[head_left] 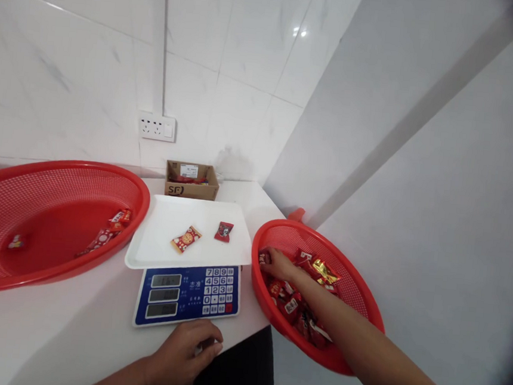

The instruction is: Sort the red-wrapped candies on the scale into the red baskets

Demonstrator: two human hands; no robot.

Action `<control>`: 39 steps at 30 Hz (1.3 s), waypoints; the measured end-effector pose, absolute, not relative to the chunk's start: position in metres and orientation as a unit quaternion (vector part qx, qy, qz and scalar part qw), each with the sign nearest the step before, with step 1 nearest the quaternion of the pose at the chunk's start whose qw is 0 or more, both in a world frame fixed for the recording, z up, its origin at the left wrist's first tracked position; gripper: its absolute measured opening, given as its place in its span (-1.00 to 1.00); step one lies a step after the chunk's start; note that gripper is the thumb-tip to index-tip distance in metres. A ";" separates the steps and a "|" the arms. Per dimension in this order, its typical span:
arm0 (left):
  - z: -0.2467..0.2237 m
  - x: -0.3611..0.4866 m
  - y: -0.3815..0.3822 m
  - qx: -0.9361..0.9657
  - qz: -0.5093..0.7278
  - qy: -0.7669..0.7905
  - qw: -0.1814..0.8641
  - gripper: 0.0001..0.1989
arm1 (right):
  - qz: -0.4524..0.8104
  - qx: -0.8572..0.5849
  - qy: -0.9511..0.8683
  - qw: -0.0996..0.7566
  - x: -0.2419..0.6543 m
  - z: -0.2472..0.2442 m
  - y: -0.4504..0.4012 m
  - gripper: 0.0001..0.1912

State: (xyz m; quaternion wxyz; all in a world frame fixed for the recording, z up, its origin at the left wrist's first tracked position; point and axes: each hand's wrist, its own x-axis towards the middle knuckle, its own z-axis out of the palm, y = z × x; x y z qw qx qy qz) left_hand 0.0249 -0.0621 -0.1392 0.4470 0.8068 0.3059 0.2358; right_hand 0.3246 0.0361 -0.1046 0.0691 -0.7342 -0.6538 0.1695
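My right hand (280, 265) reaches into a red plastic basket (367, 307) at the right, its fingers bent down on a dark red wrapped candy (264, 257) by the basket's left wall. Around it lie several wrapped candies (291, 306) and a gold packet (325, 271). Loosely curled and holding nothing I can see, my left hand (188, 351) rests at the table's front edge, with a gap between thumb and fingers. Just beyond it stands a blue digital scale (188, 294). Its white tray (154, 231) carries a red-and-gold candy (186, 239) and a smaller dark red candy (224, 231).
A larger red basket (58, 199) at the left holds a few candy packets (104, 236) near its right side. Behind the scale sits an open cardboard box (191, 190) with packets inside. A wall socket (157, 127) is above. The white table (69, 332) meets grey wall at right.
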 end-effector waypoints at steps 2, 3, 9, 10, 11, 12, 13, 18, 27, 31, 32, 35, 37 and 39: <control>-0.139 0.025 -0.062 0.805 0.232 0.308 0.450 -0.79 | 0.162 -0.729 -0.661 0.073 0.317 -0.103 0.031 -0.61; -0.139 0.025 -0.061 0.806 0.232 0.308 0.450 -0.78 | 0.162 -0.722 -0.668 0.078 0.315 -0.102 0.028 -0.63; -0.140 0.026 -0.060 0.807 0.235 0.309 0.445 -0.76 | 0.153 -0.697 -0.690 0.118 0.322 -0.092 0.024 -0.75; -0.140 0.026 -0.060 0.806 0.237 0.310 0.445 -0.76 | 0.146 -0.703 -0.683 0.134 0.326 -0.088 0.026 -0.78; -0.141 0.026 -0.060 0.806 0.239 0.310 0.445 -0.75 | 0.142 -0.708 -0.673 0.157 0.328 -0.082 0.028 -0.80; -0.141 0.026 -0.060 0.805 0.240 0.311 0.446 -0.75 | 0.140 -0.714 -0.661 0.186 0.330 -0.074 0.031 -0.81; -0.142 0.027 -0.060 0.804 0.241 0.310 0.447 -0.75 | 0.141 -0.718 -0.646 0.219 0.329 -0.065 0.033 -0.82; -0.143 0.027 -0.060 0.804 0.248 0.304 0.446 -0.75 | 0.234 -0.667 -0.598 0.378 0.295 -0.022 0.042 -0.76; -0.140 0.025 -0.060 0.800 0.259 0.309 0.443 -0.74 | 0.325 -0.580 -0.623 0.412 0.213 -0.024 0.061 -0.67; -0.141 0.026 -0.060 0.806 0.252 0.306 0.440 -0.76 | 0.337 -0.575 -0.635 0.390 0.208 -0.023 0.064 -0.61; -0.142 0.026 -0.060 0.807 0.250 0.305 0.440 -0.76 | 0.347 -0.572 -0.640 0.377 0.209 -0.023 0.064 -0.56; -0.142 0.025 -0.060 0.808 0.248 0.307 0.438 -0.77 | 0.331 -0.569 -0.679 0.326 0.212 -0.024 0.062 -0.47; -0.142 0.025 -0.061 0.806 0.249 0.307 0.440 -0.77 | 0.287 -0.572 -0.704 0.308 0.219 -0.025 0.059 -0.49; -0.142 0.024 -0.060 0.805 0.251 0.305 0.443 -0.77 | 0.246 -0.586 -0.708 0.307 0.232 -0.026 0.056 -0.53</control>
